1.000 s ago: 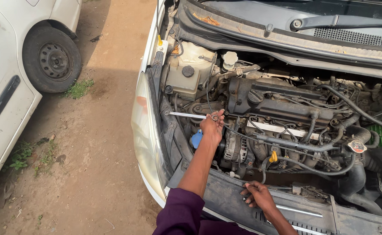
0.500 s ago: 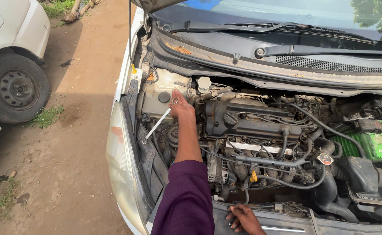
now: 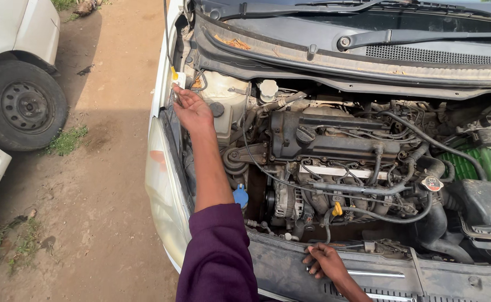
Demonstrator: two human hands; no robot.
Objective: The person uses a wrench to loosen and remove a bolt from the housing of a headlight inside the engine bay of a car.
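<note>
Up toward eleven o'clock went the left hand, fingers loosely curled round the hood prop rod by the coolant tank, while the right hand rested open on the front panel, rod not yet stowed.

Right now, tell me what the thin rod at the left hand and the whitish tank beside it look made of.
Thin rod: probably bare metal, slim, grey and rigid, with a yellow, plastic-looking grip near the left hand. Whitish tank: likely moulded translucent plastic, matt, grimy, with a black cap.
</note>
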